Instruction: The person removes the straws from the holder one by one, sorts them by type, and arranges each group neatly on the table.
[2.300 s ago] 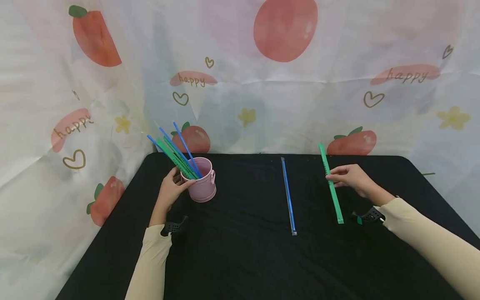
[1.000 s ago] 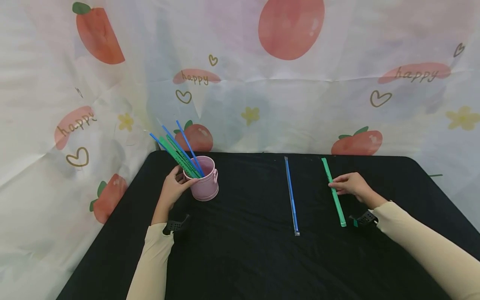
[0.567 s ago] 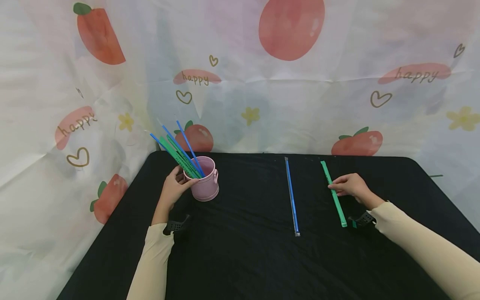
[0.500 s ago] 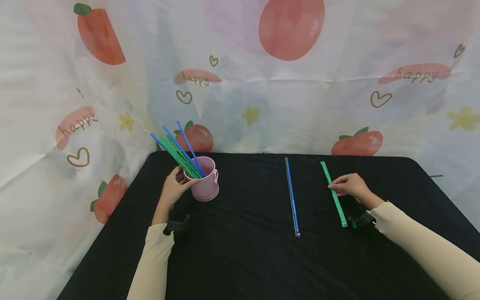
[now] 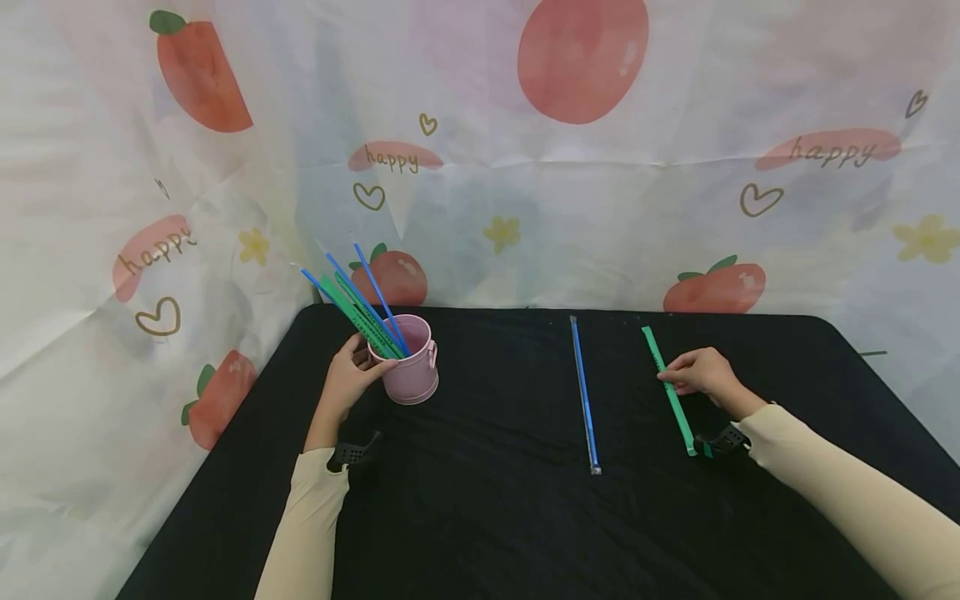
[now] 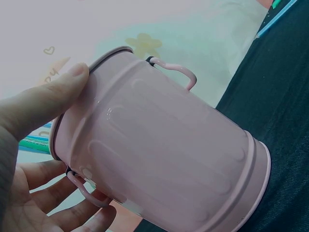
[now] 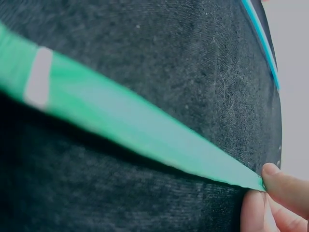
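At the left of the head view, a pink bucket (image 5: 411,382) stands on the black table, holding several green and blue straws (image 5: 360,312) that lean left. My left hand (image 5: 348,379) grips its rim, thumb on the near side; in the left wrist view the fingers lie beside a handle (image 6: 89,192) of the bucket (image 6: 159,145). On the right, my right hand (image 5: 701,372) pinches a long green straw (image 5: 678,414) near its middle. In the right wrist view thumb and fingertips hold the green straw (image 7: 145,125), which lies close over the cloth.
A blue straw (image 5: 582,396) in a clear wrapper lies on the black table (image 5: 480,500) between the bucket and my right hand. A small green piece (image 5: 707,450) shows beside the right wrist strap. A printed curtain (image 5: 465,100) hangs behind the table.
My right hand has lowered the green straw toward the table and turned it slightly, its far end now nearer. My left hand stays on the bucket.
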Tool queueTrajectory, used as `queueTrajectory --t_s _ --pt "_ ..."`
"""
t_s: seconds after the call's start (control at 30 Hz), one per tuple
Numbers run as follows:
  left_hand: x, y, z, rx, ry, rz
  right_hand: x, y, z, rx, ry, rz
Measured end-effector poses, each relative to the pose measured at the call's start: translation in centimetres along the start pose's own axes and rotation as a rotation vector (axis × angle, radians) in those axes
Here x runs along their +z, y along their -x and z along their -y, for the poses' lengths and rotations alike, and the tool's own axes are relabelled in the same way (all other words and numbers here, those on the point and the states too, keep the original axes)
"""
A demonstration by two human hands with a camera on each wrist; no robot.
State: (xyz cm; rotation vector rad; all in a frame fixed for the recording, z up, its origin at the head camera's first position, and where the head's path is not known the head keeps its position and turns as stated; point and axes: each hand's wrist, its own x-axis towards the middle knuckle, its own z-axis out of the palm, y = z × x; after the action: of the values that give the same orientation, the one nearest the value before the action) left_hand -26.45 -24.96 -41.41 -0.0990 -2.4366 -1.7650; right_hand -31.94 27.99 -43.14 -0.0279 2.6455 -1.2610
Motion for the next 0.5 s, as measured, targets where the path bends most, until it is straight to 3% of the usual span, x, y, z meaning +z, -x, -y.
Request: queueTrajectory --t_s 0.5 --pt "0.02 -0.08 -0.03 0.001 0.007 0.003 -0.17 0.1 -0.02 0.009 0.039 -0.007"
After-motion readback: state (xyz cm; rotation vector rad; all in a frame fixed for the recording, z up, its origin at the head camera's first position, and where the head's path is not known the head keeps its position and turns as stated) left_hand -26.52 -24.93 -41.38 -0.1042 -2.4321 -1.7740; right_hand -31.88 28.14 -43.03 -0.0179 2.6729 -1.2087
